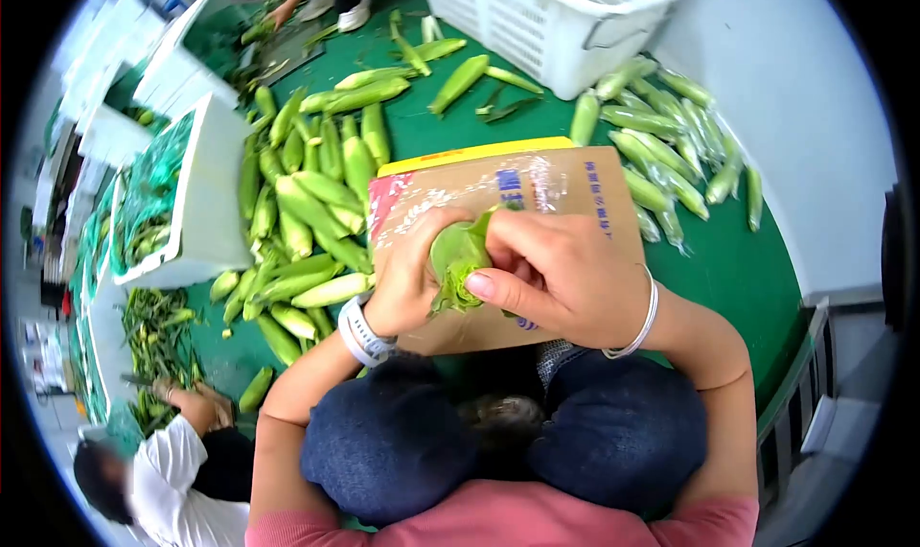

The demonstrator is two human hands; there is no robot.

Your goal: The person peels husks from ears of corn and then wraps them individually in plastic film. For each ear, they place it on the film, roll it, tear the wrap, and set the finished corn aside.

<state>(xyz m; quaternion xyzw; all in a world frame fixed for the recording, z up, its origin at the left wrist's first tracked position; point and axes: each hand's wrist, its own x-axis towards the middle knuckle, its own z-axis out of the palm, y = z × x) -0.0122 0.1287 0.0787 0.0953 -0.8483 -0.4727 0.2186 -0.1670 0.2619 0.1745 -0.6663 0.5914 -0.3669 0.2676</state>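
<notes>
An ear of corn in its green husk [458,256] points up toward me, its leafy tip showing cut or folded layers. My left hand [412,267] is wrapped around its side, with a pale watch on the wrist. Fingers of my right hand [541,274] are closed at the tip, the thumb pressing on the husk's edge; a white bangle circles that wrist. Below both hands lies a flat cardboard box [575,192] with printed lettering and shiny clear film on top. The lower part of the ear is hidden.
Many husked ears [307,197] lie heaped at left on the green floor [747,288]. Plastic-wrapped ears [671,135] lie at right, beside a white crate [546,29]. White foam boxes [206,192] stand at far left. Other people work at lower left and upper left.
</notes>
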